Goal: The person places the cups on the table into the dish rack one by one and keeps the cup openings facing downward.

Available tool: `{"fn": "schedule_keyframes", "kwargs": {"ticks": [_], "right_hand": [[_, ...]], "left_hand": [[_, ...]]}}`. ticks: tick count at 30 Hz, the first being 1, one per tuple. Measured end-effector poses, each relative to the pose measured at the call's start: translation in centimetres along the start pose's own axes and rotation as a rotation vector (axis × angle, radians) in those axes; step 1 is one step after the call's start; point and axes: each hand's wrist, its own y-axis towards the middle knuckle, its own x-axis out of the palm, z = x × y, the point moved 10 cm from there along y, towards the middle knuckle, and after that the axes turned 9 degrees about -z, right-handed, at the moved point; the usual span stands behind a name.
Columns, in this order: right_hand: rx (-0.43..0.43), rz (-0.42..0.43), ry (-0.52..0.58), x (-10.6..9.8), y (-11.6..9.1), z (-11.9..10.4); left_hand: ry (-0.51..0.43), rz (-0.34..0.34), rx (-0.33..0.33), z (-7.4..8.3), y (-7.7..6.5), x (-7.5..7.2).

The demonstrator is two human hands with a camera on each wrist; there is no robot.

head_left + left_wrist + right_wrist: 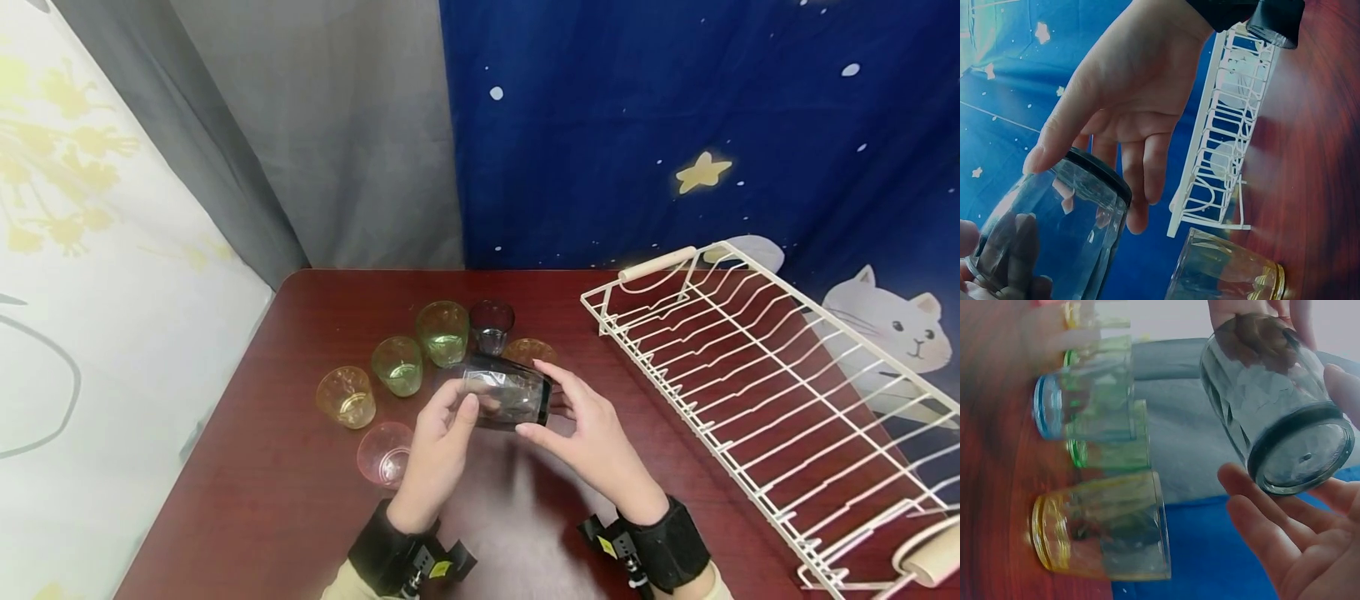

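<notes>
A smoky grey drinking glass [510, 393] lies on its side in the air above the table, between both hands. My left hand [441, 442] grips its rim end, with fingers [1022, 250] showing through the glass wall. At the thick dark base, my right hand [592, 425] holds it with the thumb below and the index finger above. In the right wrist view the glass [1272, 394] has its base turned toward the camera. A pink glass [386, 454] stands close beside the left hand, and an amber glass [529, 351] is partly hidden behind the held one.
Beyond the hands stand two green glasses [397, 367], a dark bluish glass [491, 325] and a yellow glass [347, 398]. A white wire dish rack [750, 400] with wooden handles takes up the right side of the red-brown table [247, 500]. Curtains hang behind.
</notes>
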Motion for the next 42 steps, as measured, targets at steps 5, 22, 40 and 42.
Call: {"fn": "schedule_keyframes", "kwargs": {"ticks": [5,22,40,42], "right_hand": [[-0.022,0.048,0.036,-0.5,-0.1,-0.3],[-0.124,0.083,-0.024,-1.9,1.6,-2.4],[-0.138,0.047,-0.284,-5.8,4.5,-5.2],[-0.098,0.039,-0.275,-6.2,4.9,-4.8]], "left_hand": [[0.003,-0.013,0.010,0.0,0.0,0.0],[0.159,0.071,-0.088,-0.1,-0.5,-1.8],[0.652,0.069,0.013,0.8,-1.4,-4.2],[0.758,0.071,0.031,1.0,-2.0,-4.7]]}}
